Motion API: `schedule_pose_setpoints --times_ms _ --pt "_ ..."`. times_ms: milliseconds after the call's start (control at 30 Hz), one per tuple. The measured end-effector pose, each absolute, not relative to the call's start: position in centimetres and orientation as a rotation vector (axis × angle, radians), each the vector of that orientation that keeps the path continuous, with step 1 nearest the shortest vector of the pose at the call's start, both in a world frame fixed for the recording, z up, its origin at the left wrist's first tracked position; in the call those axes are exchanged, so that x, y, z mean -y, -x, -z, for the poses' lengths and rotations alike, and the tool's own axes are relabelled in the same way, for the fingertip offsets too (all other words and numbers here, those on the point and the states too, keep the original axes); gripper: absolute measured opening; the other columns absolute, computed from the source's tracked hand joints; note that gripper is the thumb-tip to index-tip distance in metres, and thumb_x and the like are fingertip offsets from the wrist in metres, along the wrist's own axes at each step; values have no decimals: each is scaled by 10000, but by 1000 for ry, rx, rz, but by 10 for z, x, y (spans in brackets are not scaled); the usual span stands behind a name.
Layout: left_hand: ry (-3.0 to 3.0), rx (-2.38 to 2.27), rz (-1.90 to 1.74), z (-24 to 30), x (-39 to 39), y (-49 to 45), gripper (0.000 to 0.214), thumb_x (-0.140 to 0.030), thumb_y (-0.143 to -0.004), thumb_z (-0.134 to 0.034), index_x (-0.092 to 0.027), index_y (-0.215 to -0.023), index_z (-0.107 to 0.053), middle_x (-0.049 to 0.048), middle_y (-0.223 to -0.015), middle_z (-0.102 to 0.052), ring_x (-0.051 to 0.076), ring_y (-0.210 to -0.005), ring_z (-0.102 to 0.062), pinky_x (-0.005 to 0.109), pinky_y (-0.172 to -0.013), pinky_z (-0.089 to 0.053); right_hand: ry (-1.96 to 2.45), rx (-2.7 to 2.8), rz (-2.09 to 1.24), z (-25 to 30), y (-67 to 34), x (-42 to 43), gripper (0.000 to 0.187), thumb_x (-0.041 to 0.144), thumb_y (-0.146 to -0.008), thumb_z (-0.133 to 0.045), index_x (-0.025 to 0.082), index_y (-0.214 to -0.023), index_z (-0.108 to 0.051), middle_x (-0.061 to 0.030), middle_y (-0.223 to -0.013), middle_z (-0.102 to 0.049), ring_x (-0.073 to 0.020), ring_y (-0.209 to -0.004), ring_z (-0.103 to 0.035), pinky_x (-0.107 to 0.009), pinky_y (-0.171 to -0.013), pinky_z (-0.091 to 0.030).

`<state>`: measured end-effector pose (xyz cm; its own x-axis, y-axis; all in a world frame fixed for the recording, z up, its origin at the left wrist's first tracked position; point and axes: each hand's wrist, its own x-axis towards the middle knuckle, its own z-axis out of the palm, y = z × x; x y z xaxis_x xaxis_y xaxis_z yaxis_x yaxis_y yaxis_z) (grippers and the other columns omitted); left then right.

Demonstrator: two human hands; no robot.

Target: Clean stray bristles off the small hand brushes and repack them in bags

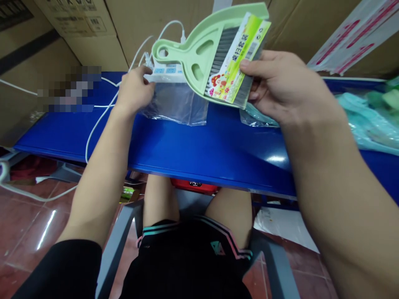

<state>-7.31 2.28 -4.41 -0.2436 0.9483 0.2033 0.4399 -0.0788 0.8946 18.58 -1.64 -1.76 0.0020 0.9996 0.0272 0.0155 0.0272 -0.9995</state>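
Note:
My right hand [280, 85] grips a light green mini dustpan and brush set [199, 45] by its brush end, where a colourful paper label [238, 58] wraps the grey bristles. The set is held tilted above the blue table [199, 149], handle pointing left. My left hand [134, 89] pinches the top edge of a clear plastic bag [177, 104] that lies on the table just below the dustpan's handle.
A white power strip [165, 72] with white cables [102, 112] sits behind the bag. Cardboard boxes [93, 29] line the back. Pale green packaged goods [370, 120] pile up at the right. Another clear bag [255, 118] lies under my right hand.

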Motion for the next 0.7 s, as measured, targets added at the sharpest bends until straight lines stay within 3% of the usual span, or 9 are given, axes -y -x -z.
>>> schedule_pose_setpoints --times_ms 67,133,200,267,333,433,533,600,700 --pt "-1467 -1674 -1374 40 -24 72 78 -232 -897 -679 -266 -851 -731 74 -1122 -753 309 -1437 -541 404 -1318 -408 1179 1179 -1168 17 -182 20 268 64 -980 -558 203 -763 -628 -73 -865 -731 -86 -602 -448 -217 -435 -230" --pt "-1408 -1552 -1373 33 -22 68 352 -448 -1037 -456 -258 -907 -723 87 -1116 -767 305 -1251 -666 405 -1030 -609 1164 1135 -1159 16 -179 23 276 52 -993 -538 195 -777 -635 -74 -873 -740 -82 -606 -466 -213 -444 -240" --pt "-1337 -1264 -1272 26 -15 64 695 -612 -1074 -141 -237 -1049 -726 108 -1058 -768 257 -976 -735 304 -665 -592 1158 1110 -1161 16 -177 24 260 51 -996 -538 194 -813 -654 -65 -880 -748 -80 -607 -477 -213 -449 -249" --pt "-1283 -1018 -1176 21 -8 59 853 -688 -1050 -9 -215 -1176 -708 117 -1035 -755 208 -818 -738 221 -518 -520 1154 1091 -1178 18 -175 24 229 63 -991 -557 197 -840 -663 -56 -879 -754 -83 -622 -505 -215 -457 -267" --pt "-1249 -949 -1151 20 -5 53 756 -670 -1082 -107 -205 -1214 -688 123 -1029 -749 203 -803 -756 195 -496 -529 1164 1099 -1198 22 -173 22 193 86 -979 -586 202 -843 -658 -51 -892 -764 -94 -661 -553 -225 -473 -303" --pt "-1165 -1014 -1183 26 -8 46 417 -520 -1097 -418 -212 -1156 -693 129 -1032 -764 243 -978 -780 168 -518 -555 1188 1172 -1200 28 -170 19 156 122 -957 -615 222 -840 -640 -39 -928 -775 -120 -752 -633 -240 -501 -363" --pt "-1051 -1081 -1184 33 -14 42 238 -415 -1054 -577 -217 -1100 -700 111 -1002 -765 248 -1114 -752 150 -581 -580 1198 1227 -1214 29 -169 18 144 139 -955 -590 239 -864 -640 -44 -888 -756 -148 -824 -685 -246 -528 -428" --pt "-1010 -1075 -1205 35 -16 41 192 -386 -1042 -611 -218 -1082 -696 93 -932 -745 228 -1060 -742 174 -624 -594 1213 1215 -1238 27 -169 20 153 134 -956 -562 236 -908 -665 -53 -845 -736 -157 -829 -694 -248 -547 -460" --pt "-1003 -1033 -1271 34 -16 41 144 -342 -1044 -585 -236 -999 -673 57 -843 -721 167 -848 -687 180 -547 -516 1260 1158 -1236 20 -171 24 190 98 -938 -538 215 -941 -687 -59 -831 -723 -158 -802 -687 -246 -560 -473"
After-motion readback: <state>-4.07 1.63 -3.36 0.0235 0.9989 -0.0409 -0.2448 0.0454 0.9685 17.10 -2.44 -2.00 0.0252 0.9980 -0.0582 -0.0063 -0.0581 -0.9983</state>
